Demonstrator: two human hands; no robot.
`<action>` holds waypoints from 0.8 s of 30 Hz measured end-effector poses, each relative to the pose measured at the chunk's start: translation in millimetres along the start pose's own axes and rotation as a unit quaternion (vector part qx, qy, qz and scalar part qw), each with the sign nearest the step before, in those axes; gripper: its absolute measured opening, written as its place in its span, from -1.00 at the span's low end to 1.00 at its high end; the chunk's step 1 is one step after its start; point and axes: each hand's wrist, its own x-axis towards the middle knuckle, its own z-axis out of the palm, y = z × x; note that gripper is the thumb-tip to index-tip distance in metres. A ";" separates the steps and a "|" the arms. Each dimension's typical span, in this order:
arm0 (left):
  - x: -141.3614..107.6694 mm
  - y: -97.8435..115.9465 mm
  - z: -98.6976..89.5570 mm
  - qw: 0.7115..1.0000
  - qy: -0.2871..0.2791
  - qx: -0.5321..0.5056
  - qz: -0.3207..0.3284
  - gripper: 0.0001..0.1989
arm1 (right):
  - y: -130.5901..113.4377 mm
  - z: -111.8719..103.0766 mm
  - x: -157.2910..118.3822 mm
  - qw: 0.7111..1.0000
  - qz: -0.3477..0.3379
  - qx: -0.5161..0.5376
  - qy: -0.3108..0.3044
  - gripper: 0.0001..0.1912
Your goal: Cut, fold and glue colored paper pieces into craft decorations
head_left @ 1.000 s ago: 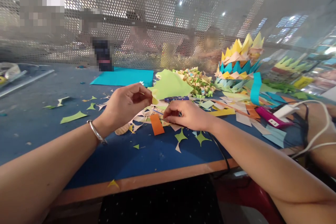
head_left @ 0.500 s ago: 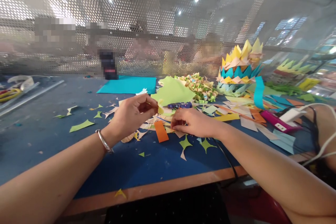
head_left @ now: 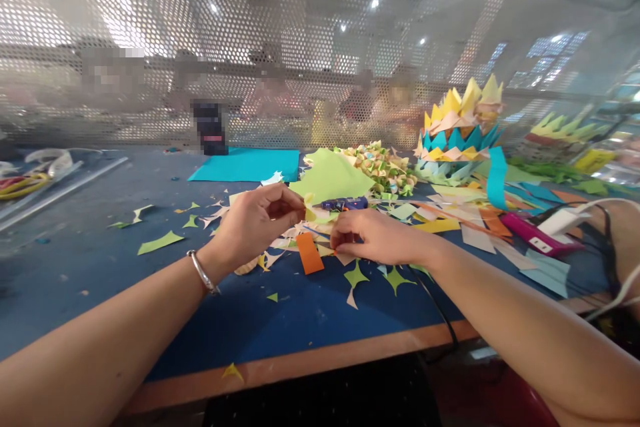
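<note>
My left hand (head_left: 260, 217), with a silver bangle at the wrist, pinches a small pale yellow paper piece (head_left: 309, 205) between thumb and fingertips. Close by on the right, my right hand (head_left: 367, 235) has its fingers curled and thumb brought in; whatever they hold, if anything, is too small to make out. Just behind the hands lies a dark blue tool (head_left: 345, 203), its kind not clear. A light green paper sheet (head_left: 333, 175) is beyond it. Below the fingers sit an orange paper strip (head_left: 310, 253) and several green star-shaped scraps (head_left: 357, 275).
Teal paper (head_left: 245, 165) lies at the back, beside a heap of small curled paper pieces (head_left: 383, 167). Pointed paper crowns (head_left: 455, 137) are stacked at back right. A magenta power strip (head_left: 540, 237) with cables sits right. A perforated metal screen (head_left: 225, 33) stands behind the table.
The view has shifted slightly. Both hands keep nearly the same places, and the yellow paper piece in my left fingers is turned a little.
</note>
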 end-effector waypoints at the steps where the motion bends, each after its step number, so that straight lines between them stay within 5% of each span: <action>1: -0.2 0.9 0.3 1.000 0.000 -0.004 -0.001 -0.89 | -0.1 -0.1 -0.1 1.000 0.000 -0.002 -0.001 -0.88; 6: -0.6 3.2 0.7 1.000 -0.002 -0.007 -0.007 -0.89 | 2.1 0.9 -0.5 1.000 -0.005 0.029 0.008 -0.89; 12: -1.4 5.7 1.5 1.000 -0.012 -0.004 -0.001 -0.91 | 1.8 -1.2 -2.7 0.986 0.020 0.128 0.103 -0.93; 24: -3.6 5.2 6.7 0.999 -0.032 -0.014 0.010 -0.94 | -4.8 5.6 0.5 0.918 -0.006 0.288 0.273 -0.88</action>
